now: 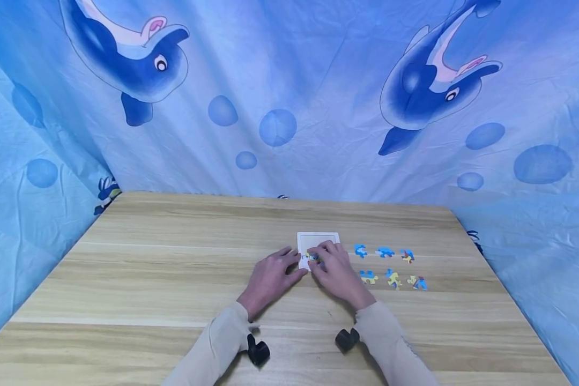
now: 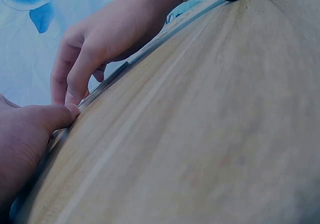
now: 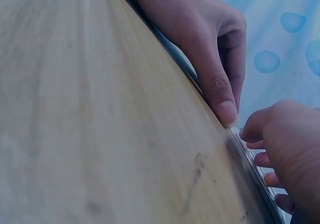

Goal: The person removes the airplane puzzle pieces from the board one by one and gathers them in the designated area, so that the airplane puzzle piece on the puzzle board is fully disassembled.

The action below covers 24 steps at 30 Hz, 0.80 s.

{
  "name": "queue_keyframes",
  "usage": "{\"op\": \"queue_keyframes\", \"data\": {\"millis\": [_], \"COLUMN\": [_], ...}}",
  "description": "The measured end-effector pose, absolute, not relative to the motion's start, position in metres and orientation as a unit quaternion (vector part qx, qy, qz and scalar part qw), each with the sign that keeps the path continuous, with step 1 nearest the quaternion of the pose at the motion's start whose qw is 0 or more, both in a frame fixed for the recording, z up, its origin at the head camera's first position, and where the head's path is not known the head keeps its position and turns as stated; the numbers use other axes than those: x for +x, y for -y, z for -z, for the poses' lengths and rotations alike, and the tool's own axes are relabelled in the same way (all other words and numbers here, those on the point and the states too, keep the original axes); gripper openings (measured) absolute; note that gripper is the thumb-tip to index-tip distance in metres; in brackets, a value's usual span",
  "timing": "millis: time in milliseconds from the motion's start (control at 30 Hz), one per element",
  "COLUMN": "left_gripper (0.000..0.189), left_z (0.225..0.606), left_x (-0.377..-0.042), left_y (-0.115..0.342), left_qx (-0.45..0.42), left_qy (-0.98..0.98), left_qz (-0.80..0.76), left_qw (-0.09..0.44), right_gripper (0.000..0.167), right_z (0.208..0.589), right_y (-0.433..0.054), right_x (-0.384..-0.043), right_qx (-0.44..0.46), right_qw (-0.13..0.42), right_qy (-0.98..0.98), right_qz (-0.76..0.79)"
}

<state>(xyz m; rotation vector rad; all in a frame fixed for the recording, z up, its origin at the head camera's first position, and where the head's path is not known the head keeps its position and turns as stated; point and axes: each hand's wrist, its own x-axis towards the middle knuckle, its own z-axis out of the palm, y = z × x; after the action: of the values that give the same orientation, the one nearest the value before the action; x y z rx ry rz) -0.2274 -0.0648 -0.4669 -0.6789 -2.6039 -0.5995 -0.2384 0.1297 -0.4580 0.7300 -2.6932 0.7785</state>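
Blue cloth (image 1: 318, 64) printed with dolphins (image 1: 145, 67) and bubbles hangs behind and on both sides of a pale, wood-grained table (image 1: 164, 279). On it, a little right of the middle, lies a small square white board (image 1: 318, 234) with a thin line drawn inside its border and a greyish centre. Between the fingers over it I can make out a small puzzle piece (image 1: 312, 257), yellow, blue and white, mostly covered. Two rows of loose pieces (image 1: 385, 252) lie on the table just to the right of the board, with knobs and notches in bright blue and yellow, and touches of red.

That partly hidden piece sits over the lower left part of the board, between the thumb and forefinger of the right hand (image 1: 336, 273), which pinch it. From the left wrist, those fingers point steeply down onto the board. The left hand (image 1: 270, 277) rests at the board's left edge with its fingers loosely extended, thumb reaching to the near left corner.

Both forearms, in light sleeves (image 1: 212, 343), angle inward from the near side so the hands almost meet, palms down. A black camera (image 1: 258, 354) stands out from each wrist.
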Motion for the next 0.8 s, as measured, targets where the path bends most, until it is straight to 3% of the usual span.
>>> {"op": "queue_keyframes", "data": {"millis": [800], "left_gripper": [0.044], "left_z": [0.4654], "left_x": [-0.2274], "left_y": [0.0648], "left_qx": [-0.237], "left_qy": [0.933], "left_qz": [0.206], "left_qw": [0.174], "right_gripper": [0.027], "right_z": [0.4599], "right_y": [-0.1235], "right_x": [-0.2409], "right_qx": [0.226], "right_qw": [0.110], "right_qy": [0.929], "right_qz": [-0.272]}}
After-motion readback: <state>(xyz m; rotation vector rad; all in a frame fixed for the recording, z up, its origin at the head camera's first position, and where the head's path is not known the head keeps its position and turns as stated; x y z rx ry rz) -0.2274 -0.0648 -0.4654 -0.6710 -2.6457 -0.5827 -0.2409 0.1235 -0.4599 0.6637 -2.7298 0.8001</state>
